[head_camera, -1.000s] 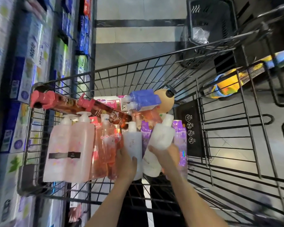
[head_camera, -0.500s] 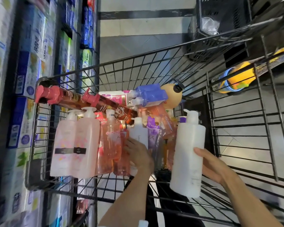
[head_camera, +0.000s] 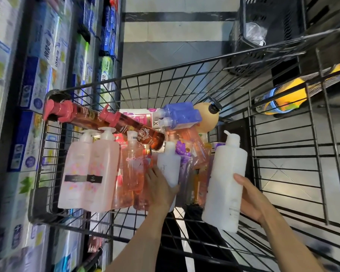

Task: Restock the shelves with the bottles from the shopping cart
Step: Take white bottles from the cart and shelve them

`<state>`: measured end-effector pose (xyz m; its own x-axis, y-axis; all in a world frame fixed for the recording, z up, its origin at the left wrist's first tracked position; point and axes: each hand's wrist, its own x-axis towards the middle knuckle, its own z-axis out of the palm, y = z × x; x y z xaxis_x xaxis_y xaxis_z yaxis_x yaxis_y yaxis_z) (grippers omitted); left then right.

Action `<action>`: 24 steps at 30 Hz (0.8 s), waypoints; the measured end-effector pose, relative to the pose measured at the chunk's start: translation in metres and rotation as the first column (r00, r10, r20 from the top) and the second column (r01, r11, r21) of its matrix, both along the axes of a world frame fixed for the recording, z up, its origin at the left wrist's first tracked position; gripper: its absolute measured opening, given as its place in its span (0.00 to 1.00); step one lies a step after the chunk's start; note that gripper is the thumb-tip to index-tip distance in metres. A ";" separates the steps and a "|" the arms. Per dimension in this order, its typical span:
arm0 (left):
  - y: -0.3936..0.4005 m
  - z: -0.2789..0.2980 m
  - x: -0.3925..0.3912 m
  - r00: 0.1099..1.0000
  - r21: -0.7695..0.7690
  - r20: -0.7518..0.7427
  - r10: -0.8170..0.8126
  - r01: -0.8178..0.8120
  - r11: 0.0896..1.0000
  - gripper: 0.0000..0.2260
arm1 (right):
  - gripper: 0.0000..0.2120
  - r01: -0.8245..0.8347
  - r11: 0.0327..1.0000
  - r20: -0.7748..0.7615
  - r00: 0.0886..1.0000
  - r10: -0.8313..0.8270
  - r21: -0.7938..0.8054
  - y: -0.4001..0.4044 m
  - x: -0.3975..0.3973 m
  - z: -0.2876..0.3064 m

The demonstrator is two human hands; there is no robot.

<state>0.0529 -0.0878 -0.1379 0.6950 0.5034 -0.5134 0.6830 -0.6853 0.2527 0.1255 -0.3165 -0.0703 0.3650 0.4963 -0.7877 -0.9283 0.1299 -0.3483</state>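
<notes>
A black wire shopping cart [head_camera: 185,75] holds several pump bottles. My right hand [head_camera: 251,199] grips a tall white pump bottle [head_camera: 227,181], raised at the cart's right side. My left hand [head_camera: 159,189] curls around a smaller white bottle [head_camera: 169,165] that stands among the others in the cart. Two pale pink bottles [head_camera: 88,169] stand at the left, clear pink ones [head_camera: 133,169] beside them. Two dark amber bottles with red pumps [head_camera: 126,124] lie across the top.
Shelves [head_camera: 37,75] stacked with blue and white boxes run along the left, close to the cart. Blue bottles [head_camera: 181,116] and a tan round bottle [head_camera: 208,118] lie at the cart's far end. A black basket [head_camera: 267,32] stands beyond on the tiled floor.
My right hand has lifted the tall white bottle out from among the others and carried it to the right. My left hand stays on the smaller white bottle.
</notes>
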 end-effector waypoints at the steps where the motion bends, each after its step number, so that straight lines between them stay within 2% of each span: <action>1: -0.003 0.000 0.000 1.000 0.009 -0.021 0.001 -0.001 1.000 0.53 | 0.43 0.009 1.000 -0.002 1.000 -0.009 0.004 0.000 0.000 -0.001; 5: -0.015 0.001 0.004 0.993 -0.049 -0.006 0.122 -0.122 0.991 0.51 | 0.34 -0.001 0.999 0.020 1.000 0.000 0.050 0.006 -0.003 0.001; 7: -0.015 0.003 0.005 0.992 -0.045 0.010 0.126 -0.126 0.991 0.49 | 0.38 -0.012 0.999 0.036 0.999 0.011 0.031 0.013 -0.005 0.004; 9: -0.012 0.011 0.007 0.992 -0.100 0.028 0.124 -0.121 0.988 0.48 | 0.46 0.008 0.999 0.033 0.999 -0.006 -0.033 0.017 -0.007 0.006; 12: -0.006 0.030 0.015 0.976 -0.349 0.154 0.152 -0.090 0.933 0.47 | 0.51 -0.012 0.996 0.047 0.999 0.016 -0.091 0.020 -0.006 0.011; 14: 0.002 0.046 0.022 0.954 -0.621 0.191 0.231 -0.065 0.781 0.40 | 0.51 -0.018 0.995 0.075 0.997 0.026 -0.103 0.019 -0.006 0.014; 17: 0.019 0.069 0.023 0.915 -0.910 0.023 0.402 -0.147 0.387 0.37 | 0.45 -0.001 0.997 0.083 0.997 0.007 -0.073 0.011 -0.008 0.020; 20: 0.026 0.079 0.015 0.851 -0.961 -0.210 0.482 -0.269 0.057 0.43 | 0.35 0.029 0.999 0.075 0.997 -0.027 -0.029 -0.001 -0.010 0.027; 22: 0.024 0.080 0.008 0.786 -0.933 -0.356 0.506 -0.328 -0.146 0.44 | 0.35 0.044 0.999 0.088 0.995 -0.043 -0.009 -0.007 -0.012 0.030; 24: 0.023 0.079 0.001 0.720 -0.891 -0.453 0.526 -0.345 -0.294 0.42 | 0.35 0.055 0.998 0.104 0.993 -0.054 -0.006 -0.009 -0.014 0.032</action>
<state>0.0543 -0.0652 -0.0584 0.6357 -0.1921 -0.7477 0.5763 0.7625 0.2940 0.1111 -0.3255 -0.0383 0.4712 0.4670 -0.7483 -0.8787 0.1754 -0.4439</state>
